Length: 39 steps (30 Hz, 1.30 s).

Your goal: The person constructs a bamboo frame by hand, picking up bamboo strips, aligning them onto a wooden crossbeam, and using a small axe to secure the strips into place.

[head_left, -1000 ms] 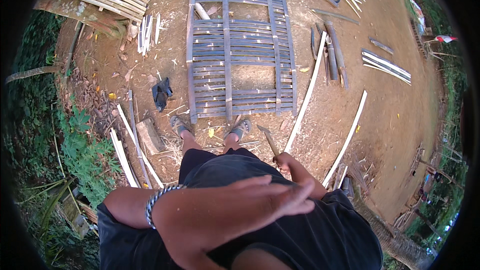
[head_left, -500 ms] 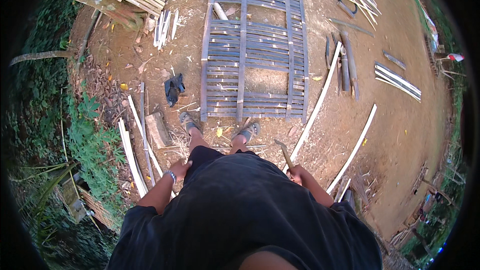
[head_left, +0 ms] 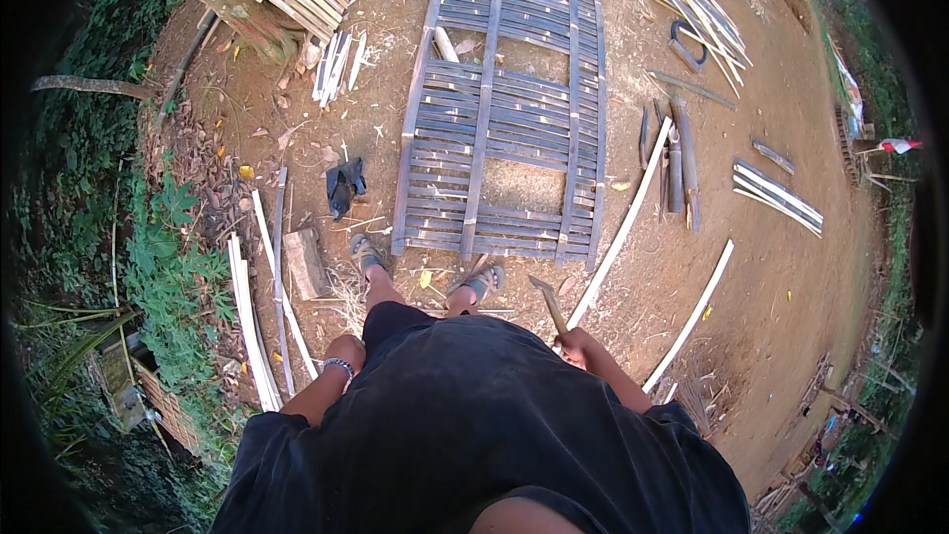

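My right hand (head_left: pixel 578 346) is closed around the handle of a machete (head_left: pixel 552 305), its blade pointing away from me. Close behind the blade, a long pale bamboo strip (head_left: pixel 625 227) runs toward that hand; I cannot tell whether they touch. My left hand (head_left: pixel 346 351), with a bracelet at the wrist, rests against the side of my dark shorts, its fingers mostly hidden. Ahead of my sandalled feet lies a dark slatted bamboo panel (head_left: pixel 481 168) with long crosswise slats and gaps between them.
A wooden block (head_left: pixel 305 264) and pale strips (head_left: pixel 252 326) lie to my left, near green plants (head_left: pixel 178 267). Beyond the block is a dark cloth (head_left: pixel 344 186). On the right are bamboo lengths (head_left: pixel 684 163), split pieces (head_left: pixel 778 198) and another long strip (head_left: pixel 697 316).
My view has turned and shifted slightly, so the panel appears tilted and lower. The machete has swung to show more of its blade. My left hand has drawn back a little along my shorts.
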Tool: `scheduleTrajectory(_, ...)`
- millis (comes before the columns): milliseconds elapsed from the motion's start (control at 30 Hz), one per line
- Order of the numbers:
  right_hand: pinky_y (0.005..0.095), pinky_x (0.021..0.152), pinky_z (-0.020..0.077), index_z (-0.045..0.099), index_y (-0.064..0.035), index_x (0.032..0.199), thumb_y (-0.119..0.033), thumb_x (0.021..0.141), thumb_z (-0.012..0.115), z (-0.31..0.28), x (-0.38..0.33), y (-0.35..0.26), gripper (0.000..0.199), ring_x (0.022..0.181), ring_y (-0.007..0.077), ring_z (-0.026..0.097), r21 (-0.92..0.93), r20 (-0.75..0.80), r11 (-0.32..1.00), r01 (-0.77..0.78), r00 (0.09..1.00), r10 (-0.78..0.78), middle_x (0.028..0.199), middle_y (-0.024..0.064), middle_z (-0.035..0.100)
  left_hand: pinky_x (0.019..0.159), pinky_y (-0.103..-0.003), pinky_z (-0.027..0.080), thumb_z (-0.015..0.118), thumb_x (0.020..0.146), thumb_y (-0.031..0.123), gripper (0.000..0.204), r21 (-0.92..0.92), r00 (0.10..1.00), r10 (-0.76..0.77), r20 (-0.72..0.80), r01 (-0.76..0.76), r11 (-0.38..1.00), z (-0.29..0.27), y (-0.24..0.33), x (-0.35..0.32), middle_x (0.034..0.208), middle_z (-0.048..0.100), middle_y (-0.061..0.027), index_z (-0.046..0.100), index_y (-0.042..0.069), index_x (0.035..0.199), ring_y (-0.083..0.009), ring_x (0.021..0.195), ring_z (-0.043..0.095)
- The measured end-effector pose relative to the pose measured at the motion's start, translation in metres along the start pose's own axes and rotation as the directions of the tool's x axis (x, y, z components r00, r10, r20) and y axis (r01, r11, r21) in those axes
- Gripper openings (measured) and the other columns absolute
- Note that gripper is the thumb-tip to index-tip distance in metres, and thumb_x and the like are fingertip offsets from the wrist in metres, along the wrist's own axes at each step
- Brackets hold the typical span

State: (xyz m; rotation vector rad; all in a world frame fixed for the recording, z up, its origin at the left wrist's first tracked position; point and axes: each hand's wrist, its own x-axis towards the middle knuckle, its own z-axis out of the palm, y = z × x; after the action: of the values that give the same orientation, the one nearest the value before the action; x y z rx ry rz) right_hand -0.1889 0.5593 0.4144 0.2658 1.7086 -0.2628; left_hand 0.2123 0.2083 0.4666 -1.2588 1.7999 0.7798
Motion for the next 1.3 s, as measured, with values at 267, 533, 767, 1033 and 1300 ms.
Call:
scheduleTrajectory(267,0.0349,0.043,0.0392,0.064,0.0036,0.088,-0.021,0.082,0.068,0.003,-0.014,-0.018,0.026,0.047,0.0184,0.046,-0.114,-0.024,0.992,0.047,0.998,-0.050,0.062,0.0087,0.050,0.088,-0.048,0.052,0.058,0.090,0.036,0.038,-0.136,0.949,-0.137,-0.283,0.102,0.985,0.001,0.010,-0.008,0.098,0.070,-0.0254,0.072,0.001,0.097,-0.0405,0.097,0.067)
scheduleTrajectory(533,0.0345,0.047,0.0425,0.062,0.0018,0.086,-0.014,0.080,0.065,-0.013,-0.017,0.000,0.017,0.050,0.0182,0.045,-0.170,0.001,0.983,0.075,0.997,-0.076,0.063,0.0067,0.047,0.085,-0.047,0.053,0.063,0.081,0.024,0.025,-0.289,0.851,-0.149,-0.504,-0.004,0.957,-0.042,0.034,0.016,0.090,0.070,-0.0244,0.072,0.003,0.091,-0.0410,0.090,0.068)
scheduleTrajectory(767,0.0424,0.051,0.0464,0.067,0.0029,0.088,-0.015,0.075,0.067,-0.032,0.048,0.033,0.022,0.055,0.0257,0.058,-0.209,0.058,0.977,0.039,0.998,-0.028,0.066,0.0142,0.059,0.079,-0.046,0.053,0.060,0.081,0.018,0.019,-0.422,0.702,-0.085,-0.707,-0.323,0.847,-0.048,0.040,0.030,0.088,0.069,-0.0228,0.072,0.006,0.089,-0.0384,0.086,0.067)
scheduleTrajectory(1033,0.0388,0.075,0.0509,0.076,-0.0092,0.096,-0.033,0.083,0.069,-0.054,0.069,0.058,0.028,0.079,0.0189,0.065,-0.528,0.190,0.703,0.477,0.873,-0.450,0.084,0.0112,0.072,0.070,-0.043,0.052,0.039,0.091,0.023,0.038,-0.458,0.758,-0.109,-0.643,-0.267,0.848,-0.056,0.010,0.030,0.074,0.069,-0.0182,0.063,0.000,0.073,-0.0312,0.071,0.067)
scheduleTrajectory(1300,0.0387,0.068,0.0508,0.074,0.0064,0.097,-0.023,0.081,0.079,-0.056,0.119,0.106,0.034,0.077,0.0182,0.065,0.109,0.073,0.967,0.232,0.968,-0.241,0.088,0.0105,0.072,0.064,-0.038,0.050,0.038,0.098,0.017,0.024,-0.436,0.738,-0.154,-0.657,-0.206,0.876,-0.064,0.007,0.069,0.074,0.065,-0.0126,0.057,0.003,0.091,-0.0231,0.067,0.064)
